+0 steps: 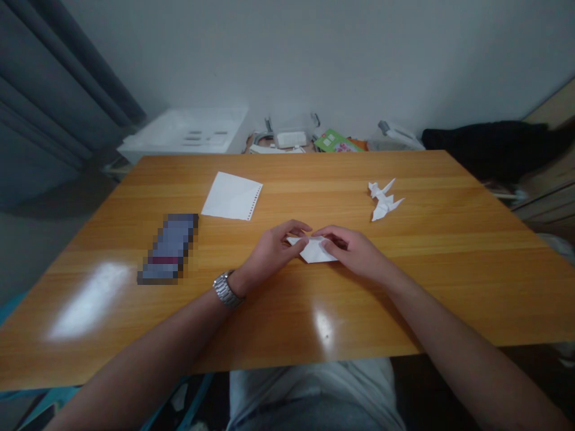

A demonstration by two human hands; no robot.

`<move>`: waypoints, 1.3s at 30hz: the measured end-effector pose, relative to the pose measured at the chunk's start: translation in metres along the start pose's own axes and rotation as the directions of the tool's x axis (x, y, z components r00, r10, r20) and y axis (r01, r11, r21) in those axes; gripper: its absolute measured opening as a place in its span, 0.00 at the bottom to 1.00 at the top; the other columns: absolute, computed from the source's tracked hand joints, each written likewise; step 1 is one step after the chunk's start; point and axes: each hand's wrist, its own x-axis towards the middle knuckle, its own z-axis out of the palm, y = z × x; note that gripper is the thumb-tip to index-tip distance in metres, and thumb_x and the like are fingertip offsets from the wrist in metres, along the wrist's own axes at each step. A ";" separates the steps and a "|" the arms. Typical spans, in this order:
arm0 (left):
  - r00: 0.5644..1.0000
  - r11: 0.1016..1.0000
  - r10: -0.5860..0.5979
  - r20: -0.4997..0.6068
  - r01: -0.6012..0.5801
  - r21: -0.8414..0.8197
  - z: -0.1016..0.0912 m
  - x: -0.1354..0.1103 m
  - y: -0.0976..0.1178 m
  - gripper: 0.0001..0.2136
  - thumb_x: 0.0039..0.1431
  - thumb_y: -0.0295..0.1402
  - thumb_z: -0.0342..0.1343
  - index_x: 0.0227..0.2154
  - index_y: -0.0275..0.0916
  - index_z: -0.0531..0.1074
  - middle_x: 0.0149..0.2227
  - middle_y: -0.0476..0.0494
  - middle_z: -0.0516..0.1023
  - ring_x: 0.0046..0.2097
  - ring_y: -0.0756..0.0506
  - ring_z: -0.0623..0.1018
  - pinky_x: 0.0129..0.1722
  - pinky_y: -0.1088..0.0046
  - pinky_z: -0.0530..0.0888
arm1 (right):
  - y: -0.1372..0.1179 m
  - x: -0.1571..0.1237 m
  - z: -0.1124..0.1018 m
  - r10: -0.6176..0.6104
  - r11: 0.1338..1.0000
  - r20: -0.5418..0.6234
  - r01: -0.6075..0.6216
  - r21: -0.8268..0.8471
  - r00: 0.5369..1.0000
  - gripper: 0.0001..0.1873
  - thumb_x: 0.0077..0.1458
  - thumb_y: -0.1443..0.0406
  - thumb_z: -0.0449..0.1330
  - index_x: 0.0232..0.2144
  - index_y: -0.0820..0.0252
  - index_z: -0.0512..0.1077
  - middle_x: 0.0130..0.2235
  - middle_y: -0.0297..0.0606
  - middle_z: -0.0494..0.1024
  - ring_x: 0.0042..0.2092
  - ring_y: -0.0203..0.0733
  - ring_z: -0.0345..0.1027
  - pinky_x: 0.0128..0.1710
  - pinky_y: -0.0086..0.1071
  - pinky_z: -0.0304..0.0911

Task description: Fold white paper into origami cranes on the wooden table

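Note:
A small folded white paper (315, 252) is between my two hands, low over the middle of the wooden table. My left hand (281, 242) pinches its left end, thumb on top and fingers curled behind the far edge. On the right end, my right hand (353, 246) grips it the same way, thumb pressed near the upper fold. The paper has slanted sides and a flat near edge; its underside is hidden. A silver watch (227, 290) circles my left wrist.
A white sheet with a perforated edge (232, 196) lies at the back left. Near it is a pixelated phone-like object (169, 248). Folded white paper figures (383, 200) sit at the back right. Behind the wooden table (449, 287) stand a white tray-like box (188, 131) and a green booklet (336, 141).

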 end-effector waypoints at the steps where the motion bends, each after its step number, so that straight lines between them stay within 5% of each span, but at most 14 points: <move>1: 1.000 1.000 0.002 0.009 -0.002 0.000 0.000 0.000 0.000 0.11 0.65 0.37 0.58 0.47 0.39 0.76 0.44 0.43 0.81 0.45 0.47 0.80 0.41 0.75 0.78 | 0.000 0.000 0.000 -0.006 1.000 0.001 0.006 -0.003 1.000 0.14 0.65 0.60 0.56 0.48 0.55 0.76 0.46 0.39 0.82 0.45 0.45 0.76 0.46 0.38 0.70; 10: 0.997 0.997 -0.012 -0.070 0.017 0.070 0.000 0.002 0.000 0.07 0.64 0.34 0.58 0.41 0.38 0.78 0.40 0.45 0.83 0.40 0.48 0.81 0.41 0.74 0.76 | 0.000 0.000 0.001 0.049 0.998 -0.046 -0.047 0.043 0.998 0.17 0.64 0.57 0.59 0.51 0.55 0.73 0.40 0.39 0.82 0.40 0.45 0.76 0.40 0.37 0.71; 18: 0.994 0.996 -0.020 -0.111 0.030 0.084 0.000 0.001 -0.001 0.07 0.63 0.34 0.59 0.41 0.38 0.78 0.39 0.45 0.83 0.40 0.47 0.81 0.40 0.74 0.76 | -0.005 0.001 0.000 0.005 1.000 -0.115 -0.003 0.017 0.993 0.15 0.63 0.57 0.61 0.49 0.55 0.74 0.47 0.41 0.82 0.46 0.48 0.77 0.47 0.41 0.71; 26: 0.999 0.994 -0.008 0.032 0.012 -0.113 0.003 -0.001 0.000 0.11 0.66 0.36 0.57 0.48 0.38 0.75 0.45 0.42 0.81 0.46 0.46 0.81 0.43 0.73 0.79 | -0.005 0.002 -0.001 -0.012 0.998 -0.149 0.003 -0.064 0.989 0.12 0.63 0.60 0.59 0.46 0.55 0.77 0.46 0.40 0.83 0.47 0.47 0.76 0.48 0.40 0.68; 39: 1.000 0.989 0.019 -0.002 -0.019 -0.148 -0.001 0.001 -0.003 0.13 0.66 0.38 0.59 0.48 0.37 0.79 0.46 0.41 0.83 0.45 0.46 0.81 0.44 0.72 0.79 | -0.004 0.003 -0.003 -0.034 0.997 -0.179 0.046 0.067 0.983 0.12 0.62 0.63 0.59 0.47 0.56 0.77 0.45 0.40 0.82 0.44 0.44 0.76 0.45 0.37 0.70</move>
